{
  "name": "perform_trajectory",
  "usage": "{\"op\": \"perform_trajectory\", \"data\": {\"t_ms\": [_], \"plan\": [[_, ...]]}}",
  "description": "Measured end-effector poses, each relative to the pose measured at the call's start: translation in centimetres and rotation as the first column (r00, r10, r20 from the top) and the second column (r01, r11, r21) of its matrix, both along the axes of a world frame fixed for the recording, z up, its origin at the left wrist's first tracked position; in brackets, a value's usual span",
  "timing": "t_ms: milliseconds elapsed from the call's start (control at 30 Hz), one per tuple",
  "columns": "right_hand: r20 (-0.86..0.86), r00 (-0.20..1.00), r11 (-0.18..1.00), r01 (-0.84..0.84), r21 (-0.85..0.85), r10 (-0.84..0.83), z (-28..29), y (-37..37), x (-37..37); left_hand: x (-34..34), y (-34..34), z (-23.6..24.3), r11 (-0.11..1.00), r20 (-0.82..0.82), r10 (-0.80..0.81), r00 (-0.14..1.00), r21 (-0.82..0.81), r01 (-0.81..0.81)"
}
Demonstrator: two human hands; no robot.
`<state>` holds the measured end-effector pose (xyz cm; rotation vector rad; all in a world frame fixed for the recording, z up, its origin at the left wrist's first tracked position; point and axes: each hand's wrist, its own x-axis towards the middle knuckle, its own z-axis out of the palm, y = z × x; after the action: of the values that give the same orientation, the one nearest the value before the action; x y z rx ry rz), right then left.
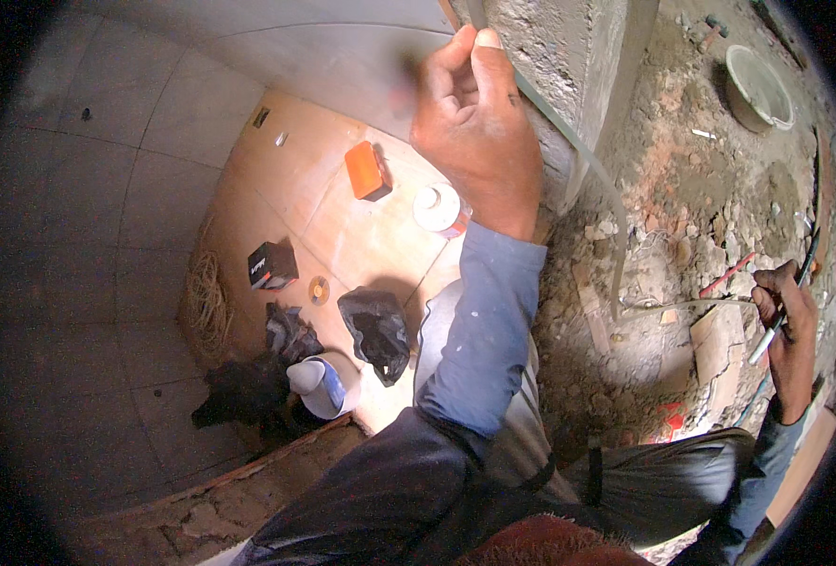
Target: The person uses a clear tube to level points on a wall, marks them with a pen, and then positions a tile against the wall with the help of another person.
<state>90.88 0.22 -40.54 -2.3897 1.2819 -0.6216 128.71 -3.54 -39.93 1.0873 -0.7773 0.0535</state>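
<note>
A thin grey-green strip (571, 136) runs down along the rough plastered column (606, 57), then bends and crosses the rubble toward the right. My left hand (474, 132) is raised high against the column, with fingertips pinched on the strip's upper part. At the right, my right hand (786, 325) is closed around the strip's other stretch and a long dark rod-like piece with a white end (762, 347). A short red piece (724, 277) lies on the debris just left of that hand.
Tiles below me hold an orange box (366, 170), white container (437, 208), black box (272, 266), black bags (371, 335), coiled cord (208, 297) and white bucket (338, 387). A tiled wall (88, 208) stands left. A pale basin (757, 90) sits on broken rubble at upper right.
</note>
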Motion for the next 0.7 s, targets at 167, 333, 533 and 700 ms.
{"op": "perform_trajectory", "data": {"t_ms": [167, 333, 533, 700], "plan": [[-0.037, 0.999, 1.0, 0.009, 0.007, -0.009, 1.0, 0.1, 1.0, 0.1, 0.1, 0.5, 0.999, 0.041, 0.045, 0.998, 0.02, -0.046], [-0.046, 0.997, 0.998, 0.06, -0.001, -0.059, 0.7, 0.4, 1.3, 0.1, 0.5, 1.0, 0.996, 0.109, 0.053, 0.993, 0.058, -0.06], [-0.037, 0.994, 0.99, 0.107, 0.092, -0.104, 1.7, 0.6, 2.5, 0.3, 0.8, 1.5, 0.997, -0.017, -0.069, 0.997, 0.043, 0.07], [-0.068, 0.997, 0.998, 0.05, 0.041, -0.047, 2.2, 0.6, 3.1, 0.6, 0.6, 1.4, 0.992, -0.041, -0.124, 0.991, 0.007, 0.125]]}}
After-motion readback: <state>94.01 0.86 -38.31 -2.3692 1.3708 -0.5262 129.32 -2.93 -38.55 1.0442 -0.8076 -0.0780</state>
